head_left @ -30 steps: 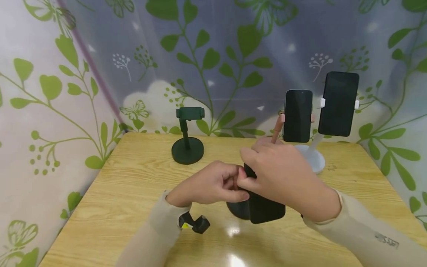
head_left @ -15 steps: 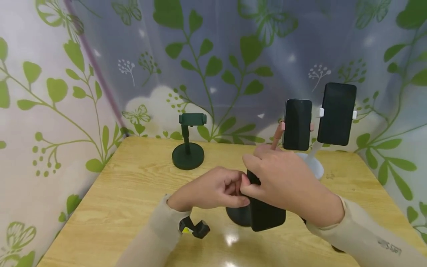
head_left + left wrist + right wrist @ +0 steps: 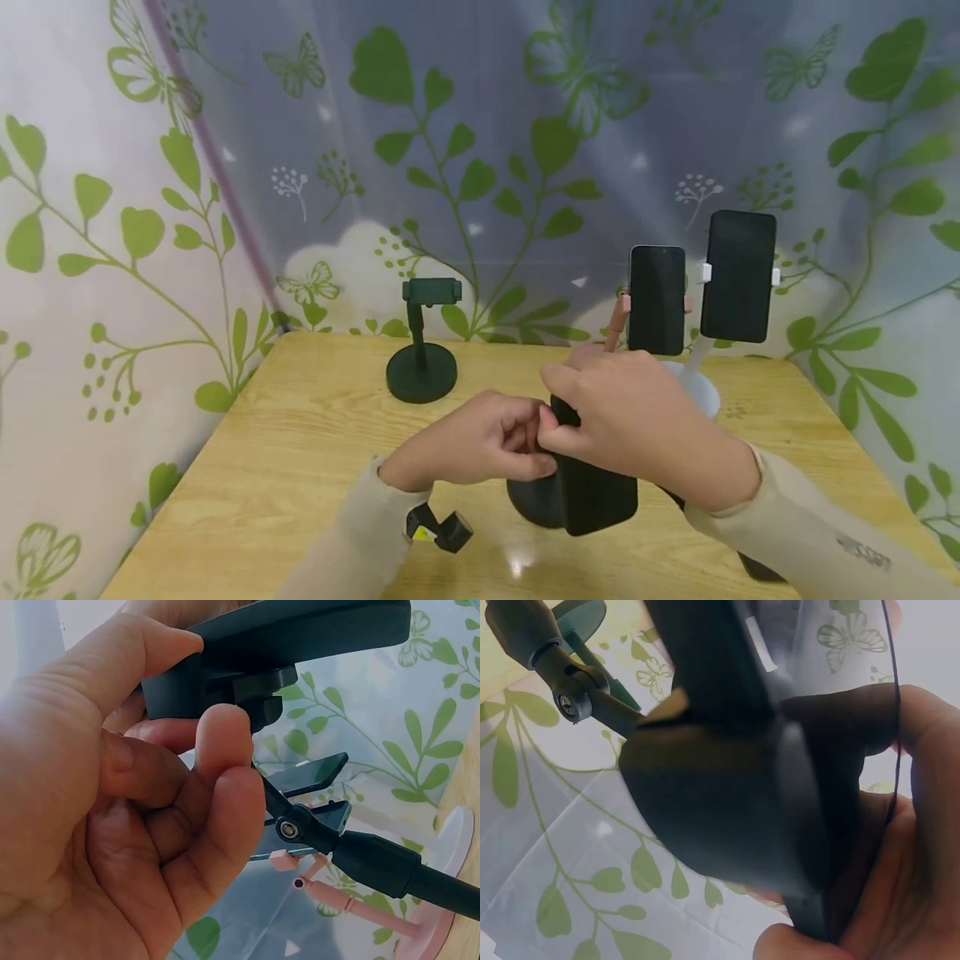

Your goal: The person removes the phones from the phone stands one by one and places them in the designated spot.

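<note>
A black phone (image 3: 596, 497) slants over the round base (image 3: 534, 504) of a dark phone stand. My right hand (image 3: 637, 417) grips the phone and the stand's holder from above; in the right wrist view its fingers wrap the far side of the dark holder (image 3: 712, 802). My left hand (image 3: 487, 442) pinches the left end of that holder. Up close in the left wrist view, the thumb (image 3: 161, 645) lies on top of the holder's end block (image 3: 176, 691) with a finger beneath, the other fingers curled below. The stand's jointed arm (image 3: 375, 862) runs down to the right.
A green phone stand (image 3: 422, 373) without a phone stands at the back left. At the back right, a pink stand (image 3: 617, 321) and a white stand (image 3: 697, 383) each carry a phone. A dark flat object (image 3: 761, 568) shows under the right sleeve. Patterned cloth (image 3: 480, 167) closes off the wooden table (image 3: 315, 433) behind.
The head view has tilted up, so the scene sits lower. Both hands keep their hold on the phone and holder with little movement. More of the dark object by the right sleeve shows.
</note>
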`<state>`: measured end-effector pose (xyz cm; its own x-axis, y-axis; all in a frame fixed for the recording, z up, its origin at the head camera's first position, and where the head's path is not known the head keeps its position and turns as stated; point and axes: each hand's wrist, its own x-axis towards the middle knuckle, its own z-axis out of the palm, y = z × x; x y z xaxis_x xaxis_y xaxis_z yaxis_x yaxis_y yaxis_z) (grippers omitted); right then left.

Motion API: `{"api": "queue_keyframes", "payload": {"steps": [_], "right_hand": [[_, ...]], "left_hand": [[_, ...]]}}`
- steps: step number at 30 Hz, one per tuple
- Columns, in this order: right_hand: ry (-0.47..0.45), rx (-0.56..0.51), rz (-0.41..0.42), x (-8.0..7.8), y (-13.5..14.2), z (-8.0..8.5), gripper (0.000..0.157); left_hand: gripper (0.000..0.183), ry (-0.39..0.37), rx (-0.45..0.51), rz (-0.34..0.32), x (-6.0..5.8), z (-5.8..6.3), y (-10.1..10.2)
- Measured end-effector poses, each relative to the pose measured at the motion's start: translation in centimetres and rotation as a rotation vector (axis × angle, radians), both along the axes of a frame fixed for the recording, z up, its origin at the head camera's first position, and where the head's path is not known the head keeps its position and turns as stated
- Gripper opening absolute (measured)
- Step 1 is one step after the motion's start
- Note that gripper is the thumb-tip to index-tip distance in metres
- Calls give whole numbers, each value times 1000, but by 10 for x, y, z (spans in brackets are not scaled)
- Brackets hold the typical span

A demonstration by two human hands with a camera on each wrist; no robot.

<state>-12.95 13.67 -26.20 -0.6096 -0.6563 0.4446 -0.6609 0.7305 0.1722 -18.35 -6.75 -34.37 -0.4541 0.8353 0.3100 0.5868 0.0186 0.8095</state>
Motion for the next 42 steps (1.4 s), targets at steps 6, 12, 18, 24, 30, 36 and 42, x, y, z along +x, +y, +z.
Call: {"api": "queue_keyframes", "payload": {"steps": [6, 12, 18, 24, 30, 36, 42], "right_hand": [[-22, -8, 17, 0, 1, 0, 35], [-20, -43, 40, 2, 2, 0, 33], [2, -88, 61, 1, 6, -1, 33], [51, -122, 93, 1, 9, -8, 33], [115, -106, 181, 3, 7, -23, 33], [111, -165, 230, 3, 9, -27, 31], [112, -181, 245, 5, 8, -28, 28]], "left_hand": [[19, 27, -5, 11, 1, -1, 0], [18, 85, -5, 35, 3, 0, 2], [19, 106, -39, 94, 6, 5, 3], [20, 176, -107, 226, 18, 10, 4], [20, 284, -161, 328, 30, 10, 5], [21, 441, -174, 378, 35, 13, 9], [14, 511, -178, 374, 35, 15, 9]]}}
